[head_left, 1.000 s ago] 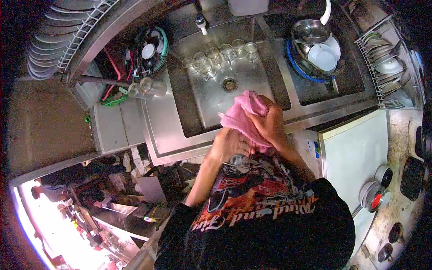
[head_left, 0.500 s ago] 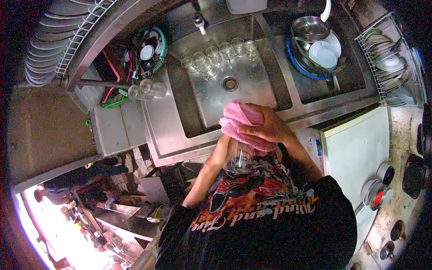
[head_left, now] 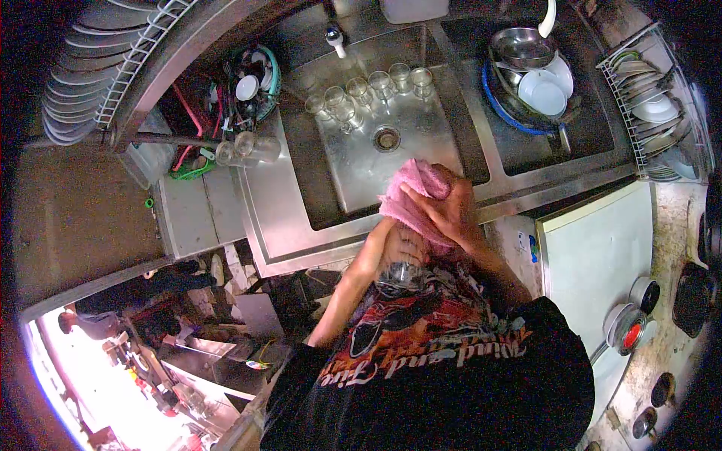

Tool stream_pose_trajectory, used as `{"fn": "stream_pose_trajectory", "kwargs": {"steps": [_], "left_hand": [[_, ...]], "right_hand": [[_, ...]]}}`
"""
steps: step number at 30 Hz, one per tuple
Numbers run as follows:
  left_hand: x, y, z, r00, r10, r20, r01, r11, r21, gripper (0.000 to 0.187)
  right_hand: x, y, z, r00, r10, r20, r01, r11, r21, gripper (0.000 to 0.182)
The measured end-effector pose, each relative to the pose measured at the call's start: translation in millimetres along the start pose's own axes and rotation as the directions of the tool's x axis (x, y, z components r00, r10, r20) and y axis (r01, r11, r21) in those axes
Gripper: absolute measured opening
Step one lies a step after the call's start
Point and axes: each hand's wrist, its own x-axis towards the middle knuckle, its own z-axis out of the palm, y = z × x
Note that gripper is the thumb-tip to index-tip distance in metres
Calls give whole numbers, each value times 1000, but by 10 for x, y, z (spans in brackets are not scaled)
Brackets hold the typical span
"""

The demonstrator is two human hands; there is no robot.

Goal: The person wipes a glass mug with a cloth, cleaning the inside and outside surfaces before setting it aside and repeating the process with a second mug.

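Note:
At the near edge of the sink, my left hand [head_left: 387,242] is closed round a clear drinking glass [head_left: 400,275], whose one end points down toward my shirt. A pink cloth [head_left: 416,197] covers the glass's other end. My right hand [head_left: 453,214] grips this cloth, fingers and thumb pressed into its folds. The cloth hides part of the glass and some fingertips. Beyond my hands, several glass mugs [head_left: 359,92] stand in a curved row in the steel sink [head_left: 421,150], behind the drain.
In the right basin, a blue-rimmed tub [head_left: 492,98] holds pans and white bowls [head_left: 543,92]. Dish racks [head_left: 628,113] stand at both sides. Two clear glasses [head_left: 259,146] lie on the left ledge. A person [head_left: 98,319] is low at the left, and a white surface [head_left: 594,233] lies right.
My right hand and the cloth have shifted slightly right, and the cloth is bunched differently. The left hand's fingers show more plainly round the glass, which sits a little higher against it.

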Motion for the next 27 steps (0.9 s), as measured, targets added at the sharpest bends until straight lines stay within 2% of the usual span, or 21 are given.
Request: {"fn": "stream_pose_trajectory", "kwargs": {"steps": [2, 4, 5, 7, 11, 13, 14, 16, 17, 19, 20, 22, 23, 24, 25, 26, 27], "left_hand": [[11, 18, 17, 1000, -11, -26, 11, 1000, 16, 68], [31, 34, 21, 998, -51, -38, 52, 998, 21, 65], [26, 41, 41, 998, -50, -36, 51, 999, 18, 65], [4, 60, 87, 992, -16, -123, 17, 1000, 6, 61], [27, 22, 56, 988, 14, -153, -13, 1000, 8, 60], [27, 14, 41, 995, 14, -101, -12, 1000, 13, 61], [19, 20, 45, 995, 12, -99, -11, 1000, 13, 61], [-4, 36, 60, 995, -18, -99, 16, 1000, -18, 61], [-3, 35, 54, 995, -15, -97, 13, 1000, -18, 61], [-19, 19, 50, 998, -23, -65, 22, 1000, -5, 63], [-41, 27, 76, 998, -20, -64, 20, 1000, -6, 63], [-97, 69, 148, 990, 89, -108, -75, 989, 129, 68], [-97, 48, 108, 990, 93, -110, -79, 989, 125, 68], [-90, 11, 39, 994, 109, -22, -106, 991, 87, 70], [-90, -3, -2, 990, 127, 68, -130, 990, 49, 72], [-94, 6, -2, 989, 131, 72, -134, 990, 49, 72], [-104, 11, 4, 986, 146, 82, -144, 989, -31, 76]], "right_hand": [[-9, 24, 12, 999, -20, -36, 22, 999, 37, 39], [-15, 24, 35, 979, -60, -193, 79, 993, 91, 27], [-18, -5, 26, 980, -62, -191, 80, 993, 88, 27], [-21, -90, -8, 975, 160, -155, -131, 974, 185, 29], [-54, 55, -21, 997, 71, -37, -66, 990, 122, 33], [-49, -26, -73, 988, -52, 148, 9, 961, 277, 36], [-49, -18, -67, 988, -51, 147, 8, 961, 276, 36], [-30, 6, -54, 989, 40, 142, -63, 985, 162, 35], [-11, -9, -58, 989, 38, 142, -60, 985, 160, 35], [14, -53, -74, 988, 130, 79, -124, 989, -76, 34], [18, -51, -102, 988, 128, 80, -122, 989, -78, 34], [41, -41, -198, 992, 47, 116, -73, 970, 232, 32], [111, -61, -247, 994, -27, 105, -21, 904, 427, 30], [113, -127, -294, 994, -28, 110, -21, 905, 425, 30], [110, -229, -352, 990, 42, 138, -134, 629, 765, 30], [105, -312, -405, 977, 93, 190, -207, 226, 952, 30], [79, -366, -442, 980, 146, 134, -162, 202, 966, 30]]}}
